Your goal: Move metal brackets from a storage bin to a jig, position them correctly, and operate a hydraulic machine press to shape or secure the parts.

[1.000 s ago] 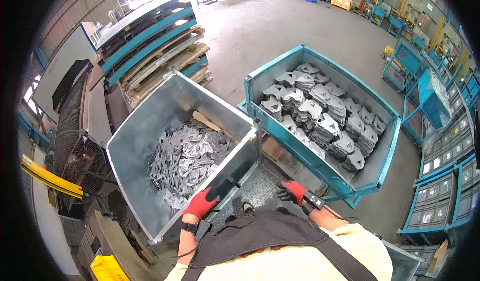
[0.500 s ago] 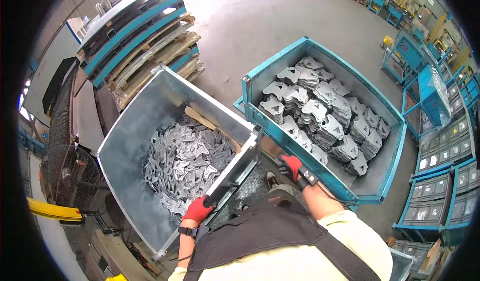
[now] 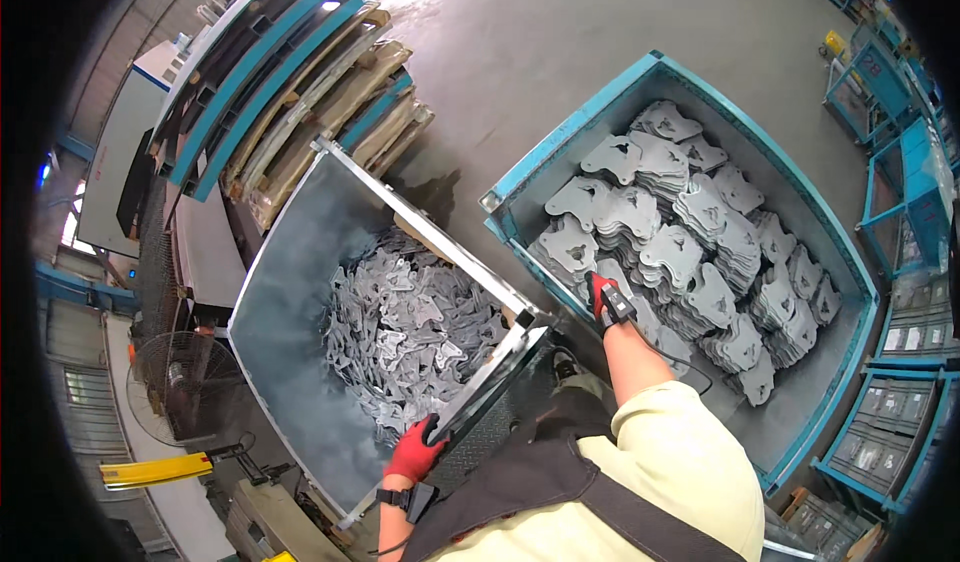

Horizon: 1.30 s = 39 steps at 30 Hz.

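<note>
Left hand (image 3: 414,452), red glove with dark fingertips, lay at the near rim of the grey metal bin (image 3: 285,262). From my distant seat I could not tell whether its fingers were closed on that edge. Inside the bin, a loose heap of small metal parts (image 3: 410,327), jumbled at all angles.

Right hand (image 3: 602,296), gloved likewise, reached over the near wall of the blue bin (image 3: 795,167), just beside the stacked metal plates (image 3: 700,217). Fingers mostly hidden from me; grip could not be read, nor contact with a plate. Those plates, flat with cut-outs, stood in leaning stacks across the bin.

Beyond the grey bin I noted piled pallets (image 3: 325,92); to the left, a caged fan (image 3: 180,387).
</note>
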Each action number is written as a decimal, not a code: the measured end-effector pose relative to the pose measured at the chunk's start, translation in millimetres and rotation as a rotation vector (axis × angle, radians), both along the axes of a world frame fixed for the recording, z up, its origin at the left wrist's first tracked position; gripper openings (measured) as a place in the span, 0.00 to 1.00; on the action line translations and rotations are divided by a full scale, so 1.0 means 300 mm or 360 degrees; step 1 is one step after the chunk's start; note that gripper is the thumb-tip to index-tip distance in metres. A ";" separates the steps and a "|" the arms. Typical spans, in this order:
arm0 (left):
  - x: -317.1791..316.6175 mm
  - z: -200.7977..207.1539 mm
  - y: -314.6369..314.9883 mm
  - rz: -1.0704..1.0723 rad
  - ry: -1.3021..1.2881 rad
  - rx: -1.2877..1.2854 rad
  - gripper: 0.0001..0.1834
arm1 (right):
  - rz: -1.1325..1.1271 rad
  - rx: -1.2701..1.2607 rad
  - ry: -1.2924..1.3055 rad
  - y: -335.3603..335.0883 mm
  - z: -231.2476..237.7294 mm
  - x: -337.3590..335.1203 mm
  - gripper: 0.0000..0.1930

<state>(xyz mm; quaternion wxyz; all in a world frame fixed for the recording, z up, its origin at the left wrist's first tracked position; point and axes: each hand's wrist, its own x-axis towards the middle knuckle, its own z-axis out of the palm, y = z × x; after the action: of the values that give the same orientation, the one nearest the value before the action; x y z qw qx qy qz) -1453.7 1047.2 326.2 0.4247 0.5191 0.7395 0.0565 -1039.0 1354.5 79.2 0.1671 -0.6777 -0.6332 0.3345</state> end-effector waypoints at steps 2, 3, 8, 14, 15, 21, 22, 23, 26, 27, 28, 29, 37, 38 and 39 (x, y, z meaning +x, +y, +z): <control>0.021 -0.006 0.023 0.0056 -0.0070 0.0096 0.35 | 0.0154 0.0025 -0.0005 0.062 -0.005 -0.038 0.15; 0.036 -0.015 0.032 0.0170 -0.0198 0.0049 0.35 | -0.0050 -0.0086 -0.0026 0.086 -0.008 -0.057 0.14; 0.044 -0.024 -0.035 0.0247 0.0095 -0.0328 0.36 | -0.1288 -0.0761 0.0524 0.228 -0.143 -0.192 0.34; 0.129 0.007 0.092 0.0307 0.0050 -0.0525 0.34 | -0.1365 -0.0814 0.0674 0.330 -0.397 -0.203 0.44; 0.135 0.016 0.092 0.0332 0.0072 -0.0540 0.34 | -0.1278 -0.0808 0.0473 0.332 -0.377 -0.241 0.45; 0.156 0.000 0.121 0.0354 0.0011 -0.0465 0.32 | -0.1202 -0.0929 0.0072 0.368 -0.267 -0.266 0.30; 0.164 -0.016 0.147 0.0316 0.0005 -0.0479 0.32 | -0.0992 -0.0753 0.0119 0.357 -0.306 -0.210 0.27; 0.171 -0.026 0.166 0.0284 0.0006 -0.0492 0.32 | -0.0773 -0.0581 0.0164 0.344 -0.344 -0.164 0.25; 0.164 -0.100 0.203 0.0209 -0.0124 -0.0426 0.32 | -0.0550 -0.0290 -0.0443 0.332 -0.486 -0.034 0.16; 0.155 -0.084 0.183 0.0244 -0.0092 -0.0437 0.32 | -0.0514 -0.0306 -0.0413 0.298 -0.490 -0.087 0.16; 0.152 -0.059 0.172 0.0275 -0.0044 -0.0442 0.32 | -0.0524 -0.0130 -0.0304 0.268 -0.475 -0.135 0.15; 0.150 -0.039 0.159 0.0303 0.0001 -0.0448 0.33 | -0.0539 0.0044 -0.0193 0.244 -0.459 -0.182 0.15; 0.170 -0.082 0.172 0.0257 -0.0034 -0.0464 0.33 | -0.0766 -0.0150 0.0128 0.266 -0.374 -0.108 0.17; 0.170 -0.094 0.162 0.0237 -0.0030 -0.0427 0.33 | -0.0739 -0.0239 0.0206 0.272 -0.353 -0.098 0.17; 0.176 -0.102 0.171 0.0226 -0.0043 -0.0426 0.33 | -0.0601 -0.0104 0.0303 0.272 -0.343 -0.069 0.17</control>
<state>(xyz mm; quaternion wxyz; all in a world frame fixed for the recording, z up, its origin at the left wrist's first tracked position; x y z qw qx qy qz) -1400.8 1098.6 295.5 0.4950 0.4035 0.7695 -0.0057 -1059.8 1436.0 -23.6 0.2637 -0.7547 -0.4652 0.3800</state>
